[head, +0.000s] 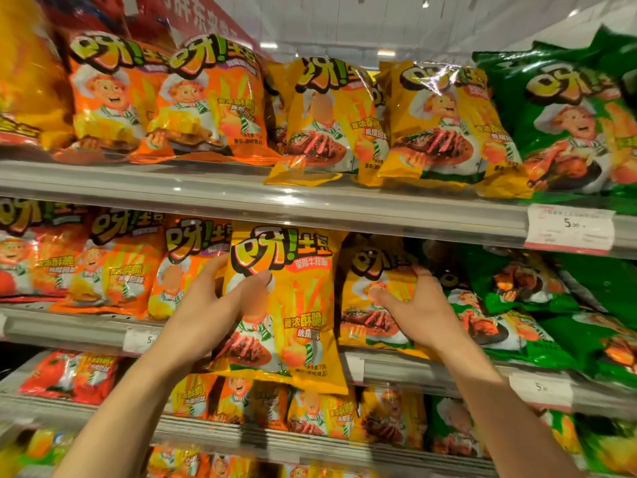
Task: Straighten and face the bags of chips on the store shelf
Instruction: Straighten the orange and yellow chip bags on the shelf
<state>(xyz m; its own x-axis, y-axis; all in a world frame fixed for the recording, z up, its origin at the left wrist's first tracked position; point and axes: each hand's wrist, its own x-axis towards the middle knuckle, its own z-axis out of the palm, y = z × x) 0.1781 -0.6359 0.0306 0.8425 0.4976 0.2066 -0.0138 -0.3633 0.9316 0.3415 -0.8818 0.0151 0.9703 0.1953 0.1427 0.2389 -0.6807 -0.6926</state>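
Observation:
A yellow steak-flavour chip bag [293,305] stands upright in front of the middle shelf, its lower edge hanging over the shelf rail. My left hand [220,298] grips its left edge, thumb across the front. My right hand [413,305] holds the neighbouring yellow bag [372,326] on the shelf, fingers curled over its top right part and thumb on its front. Orange bags [113,267] stand to the left and green bags [537,305] lean to the right on the same shelf.
The upper shelf [241,194] carries orange, yellow and green bags, two yellow ones [327,122] jutting over its edge. Price tags [568,229] hang on the rails. Lower shelves [275,439] hold several more bags in red, orange, yellow and green.

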